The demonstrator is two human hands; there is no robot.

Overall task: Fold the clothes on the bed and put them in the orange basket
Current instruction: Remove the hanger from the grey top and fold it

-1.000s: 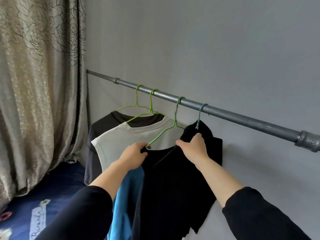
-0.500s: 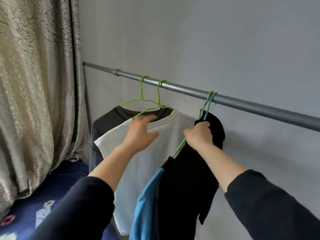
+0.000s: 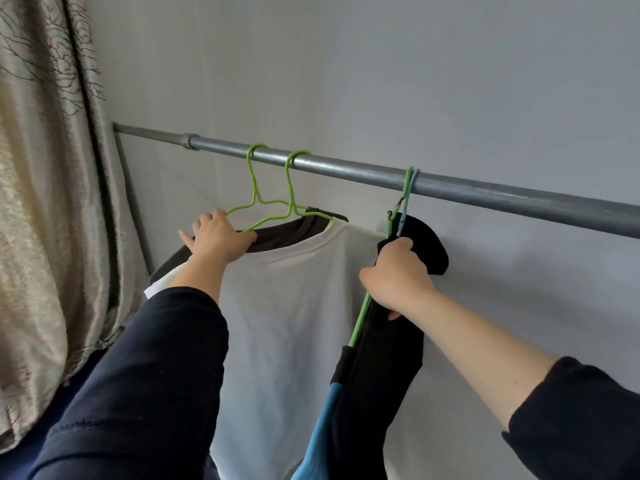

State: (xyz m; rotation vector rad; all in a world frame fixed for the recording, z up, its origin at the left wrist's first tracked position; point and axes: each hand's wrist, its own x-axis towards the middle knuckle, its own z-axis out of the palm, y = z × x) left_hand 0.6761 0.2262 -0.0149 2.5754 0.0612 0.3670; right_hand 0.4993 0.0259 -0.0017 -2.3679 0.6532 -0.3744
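While four tops hang on one rail mid-frame, both hands grip.
Hangers: four, three green, one blue-grey. Tops: dark top, white top, blue top, black top. Left hand, at the white collar half a second back, now curls over the dark top's shoulder, left of centre. Right hand stays fisted round the black top and a green hanger, right of centre.

Shirts on rail; curtain left; wall behind.
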